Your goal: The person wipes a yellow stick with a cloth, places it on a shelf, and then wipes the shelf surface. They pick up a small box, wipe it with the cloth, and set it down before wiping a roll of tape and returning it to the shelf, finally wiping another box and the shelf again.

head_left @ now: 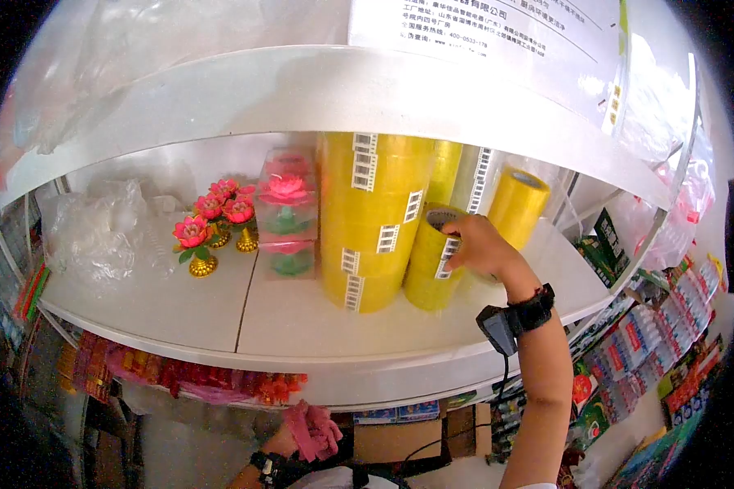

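My right hand (485,248) reaches onto the white shelf, with its fingers closed on the upper right side of a short stack of yellow packing tape rolls (428,265). The stack stands upright and shows a barcode label beside my fingers. Just left of it rises a taller, wider stack of yellow tape rolls (367,220) with several barcode labels. Behind my hand is another yellow tape stack (519,204). Low in the view, below the shelf, my left hand (279,442) is closed on a crumpled pink cloth (311,430).
Pink lotus ornaments on gold bases (202,266) and boxed lotus ornaments (287,216) stand left of the tape. A clear plastic bag (98,232) lies farther left. The upper shelf edge (245,90) overhangs everything. Packaged goods (628,350) fill the lower right.
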`<state>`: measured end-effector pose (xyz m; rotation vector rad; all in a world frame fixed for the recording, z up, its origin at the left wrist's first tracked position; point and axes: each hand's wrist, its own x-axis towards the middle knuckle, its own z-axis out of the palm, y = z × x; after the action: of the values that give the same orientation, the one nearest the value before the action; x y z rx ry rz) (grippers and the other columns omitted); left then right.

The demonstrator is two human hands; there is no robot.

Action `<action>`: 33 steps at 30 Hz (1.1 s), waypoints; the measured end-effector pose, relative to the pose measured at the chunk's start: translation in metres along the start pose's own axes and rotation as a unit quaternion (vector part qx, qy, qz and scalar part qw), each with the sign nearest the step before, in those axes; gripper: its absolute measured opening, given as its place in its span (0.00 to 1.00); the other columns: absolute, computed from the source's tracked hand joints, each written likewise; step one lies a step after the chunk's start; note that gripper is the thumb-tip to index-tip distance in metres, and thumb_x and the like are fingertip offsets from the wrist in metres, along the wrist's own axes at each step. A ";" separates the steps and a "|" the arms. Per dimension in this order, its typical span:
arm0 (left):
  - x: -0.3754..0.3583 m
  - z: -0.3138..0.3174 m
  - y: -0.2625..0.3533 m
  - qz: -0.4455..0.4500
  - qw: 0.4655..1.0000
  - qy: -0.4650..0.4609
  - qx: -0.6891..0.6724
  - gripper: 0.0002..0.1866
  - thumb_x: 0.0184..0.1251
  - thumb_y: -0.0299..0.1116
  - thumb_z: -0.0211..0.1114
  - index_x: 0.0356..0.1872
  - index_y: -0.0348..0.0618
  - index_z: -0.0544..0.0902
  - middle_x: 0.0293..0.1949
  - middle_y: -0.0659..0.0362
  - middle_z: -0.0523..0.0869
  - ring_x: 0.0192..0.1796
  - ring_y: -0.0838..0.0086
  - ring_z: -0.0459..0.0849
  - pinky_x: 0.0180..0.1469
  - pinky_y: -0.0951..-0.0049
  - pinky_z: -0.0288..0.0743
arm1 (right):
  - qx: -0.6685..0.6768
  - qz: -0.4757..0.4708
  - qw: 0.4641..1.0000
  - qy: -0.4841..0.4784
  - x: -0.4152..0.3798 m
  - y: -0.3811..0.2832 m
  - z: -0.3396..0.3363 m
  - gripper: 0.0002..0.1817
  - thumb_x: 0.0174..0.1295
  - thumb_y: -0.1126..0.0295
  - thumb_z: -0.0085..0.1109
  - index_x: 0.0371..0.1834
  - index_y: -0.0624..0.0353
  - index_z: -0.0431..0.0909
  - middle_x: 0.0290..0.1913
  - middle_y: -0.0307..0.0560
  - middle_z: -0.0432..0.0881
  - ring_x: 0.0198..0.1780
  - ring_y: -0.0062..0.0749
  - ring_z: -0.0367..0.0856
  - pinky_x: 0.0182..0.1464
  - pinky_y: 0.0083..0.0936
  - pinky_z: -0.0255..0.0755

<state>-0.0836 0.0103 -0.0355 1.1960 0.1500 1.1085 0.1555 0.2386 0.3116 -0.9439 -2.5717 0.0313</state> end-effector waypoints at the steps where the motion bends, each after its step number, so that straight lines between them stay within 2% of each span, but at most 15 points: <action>1: -0.002 0.000 -0.003 -0.001 1.000 0.000 0.000 0.32 0.54 0.62 0.42 0.32 0.35 0.69 0.31 0.37 0.74 0.29 0.52 0.77 0.29 0.67 0.72 | -0.011 0.011 0.999 -0.029 0.001 -0.002 -0.002 0.20 0.23 0.70 0.67 0.27 0.60 0.76 0.28 0.51 0.77 0.34 0.45 0.76 0.37 0.31 0.69; 2: -0.007 -0.002 -0.009 -0.113 0.977 0.117 -0.139 0.32 0.54 0.62 0.42 0.32 0.35 0.70 0.31 0.37 0.74 0.28 0.52 0.78 0.29 0.67 0.72 | -0.011 0.012 0.999 -0.028 0.002 0.000 -0.002 0.20 0.23 0.70 0.67 0.27 0.60 0.76 0.28 0.51 0.77 0.34 0.45 0.76 0.37 0.31 0.69; 3: -0.011 -0.004 -0.015 -0.220 0.909 0.228 -0.271 0.33 0.54 0.62 0.42 0.33 0.35 0.70 0.32 0.36 0.75 0.28 0.53 0.78 0.29 0.67 0.72 | -0.003 0.005 0.999 -0.034 0.003 0.004 0.000 0.19 0.23 0.71 0.67 0.25 0.62 0.75 0.25 0.53 0.76 0.31 0.44 0.75 0.34 0.29 0.68; 7: -0.024 -0.022 -0.034 -0.172 0.943 0.136 -0.251 0.33 0.55 0.61 0.41 0.34 0.35 0.70 0.31 0.36 0.75 0.29 0.51 0.77 0.29 0.64 0.72 | -0.015 -0.004 0.999 -0.043 0.005 0.004 -0.002 0.18 0.22 0.71 0.67 0.22 0.64 0.74 0.21 0.54 0.74 0.27 0.44 0.74 0.29 0.28 0.65; 9: -0.020 -0.008 -0.024 -0.037 0.988 0.116 -0.093 0.32 0.56 0.60 0.41 0.34 0.35 0.71 0.30 0.37 0.75 0.28 0.49 0.77 0.30 0.61 0.71 | -0.029 -0.011 0.999 -0.040 0.006 0.003 -0.003 0.18 0.21 0.71 0.67 0.21 0.64 0.74 0.21 0.54 0.74 0.27 0.44 0.73 0.29 0.28 0.65; 10: -0.018 -0.005 -0.021 -0.036 0.988 0.116 -0.092 0.32 0.56 0.60 0.41 0.34 0.35 0.71 0.30 0.37 0.75 0.28 0.49 0.77 0.30 0.61 0.71 | -0.043 -0.017 0.998 -0.038 0.007 0.002 -0.004 0.18 0.20 0.70 0.67 0.20 0.64 0.74 0.20 0.54 0.73 0.26 0.45 0.73 0.28 0.28 0.65; 13: -0.013 0.001 -0.012 -0.164 0.920 0.262 -0.240 0.31 0.57 0.60 0.40 0.34 0.36 0.71 0.30 0.38 0.76 0.27 0.50 0.77 0.30 0.60 0.71 | -0.052 -0.066 0.996 -0.017 0.007 0.002 -0.005 0.18 0.20 0.70 0.66 0.19 0.63 0.73 0.19 0.53 0.73 0.25 0.46 0.73 0.28 0.28 0.65; 15: -0.013 0.002 -0.009 -0.001 0.994 0.095 -0.051 0.31 0.56 0.60 0.41 0.34 0.37 0.72 0.29 0.39 0.76 0.28 0.51 0.77 0.30 0.61 0.71 | -0.061 -0.062 0.996 -0.018 0.007 0.003 -0.006 0.18 0.20 0.70 0.66 0.20 0.63 0.74 0.20 0.53 0.74 0.26 0.45 0.73 0.29 0.28 0.65; 18: -0.017 -0.001 -0.012 0.011 0.997 0.046 -0.053 0.32 0.56 0.61 0.39 0.35 0.38 0.71 0.30 0.39 0.75 0.28 0.52 0.77 0.29 0.62 0.71 | -0.089 -0.057 0.994 -0.004 0.002 0.003 -0.002 0.18 0.22 0.70 0.65 0.23 0.62 0.75 0.25 0.53 0.75 0.30 0.44 0.73 0.32 0.28 0.66; 20: -0.019 -0.003 -0.013 0.005 0.998 0.061 -0.022 0.32 0.55 0.63 0.39 0.35 0.38 0.71 0.31 0.39 0.75 0.27 0.52 0.77 0.29 0.62 0.71 | -0.110 -0.056 0.992 0.010 -0.001 0.005 -0.002 0.18 0.24 0.71 0.64 0.25 0.62 0.75 0.27 0.53 0.76 0.33 0.44 0.74 0.34 0.28 0.66; 22: -0.024 -0.009 -0.018 -0.004 0.997 0.075 0.010 0.33 0.54 0.64 0.39 0.35 0.39 0.71 0.31 0.38 0.75 0.26 0.52 0.77 0.28 0.62 0.71 | -0.070 -0.136 0.987 0.042 -0.004 0.006 -0.004 0.19 0.28 0.72 0.62 0.30 0.61 0.75 0.32 0.53 0.76 0.37 0.44 0.73 0.39 0.29 0.66; 24: -0.029 -0.012 -0.025 -0.206 0.930 0.215 -0.216 0.34 0.53 0.66 0.37 0.35 0.40 0.70 0.32 0.38 0.75 0.26 0.53 0.77 0.27 0.63 0.71 | -0.044 -0.117 0.992 -0.004 -0.003 0.003 -0.012 0.18 0.30 0.73 0.62 0.31 0.62 0.74 0.31 0.53 0.76 0.36 0.44 0.74 0.39 0.29 0.66; 27: -0.024 -0.003 -0.014 -0.266 0.902 0.238 -0.240 0.34 0.54 0.65 0.37 0.35 0.40 0.71 0.32 0.38 0.75 0.28 0.54 0.77 0.28 0.64 0.71 | 0.012 -0.104 0.993 -0.048 -0.002 0.009 -0.012 0.17 0.32 0.74 0.61 0.31 0.62 0.74 0.30 0.54 0.76 0.36 0.44 0.74 0.39 0.29 0.67; 31: -0.020 0.000 -0.014 -0.208 0.911 0.231 -0.272 0.33 0.56 0.63 0.37 0.35 0.38 0.71 0.32 0.38 0.75 0.30 0.54 0.77 0.31 0.65 0.71 | 0.017 -0.123 0.992 -0.035 0.000 0.014 -0.010 0.17 0.31 0.75 0.61 0.30 0.63 0.74 0.30 0.55 0.76 0.35 0.45 0.74 0.37 0.28 0.67; 33: -0.021 -0.008 -0.022 -0.140 0.951 0.208 -0.179 0.33 0.56 0.62 0.38 0.35 0.35 0.71 0.32 0.38 0.75 0.30 0.52 0.77 0.34 0.65 0.71 | -0.006 -0.105 0.993 -0.051 0.002 0.010 -0.012 0.17 0.30 0.76 0.61 0.30 0.63 0.74 0.30 0.55 0.76 0.35 0.45 0.74 0.36 0.28 0.67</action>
<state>-0.0855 0.0008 -0.0658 0.5863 0.4122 1.0661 0.1649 0.2464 0.3213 -0.6862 -2.7549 0.0053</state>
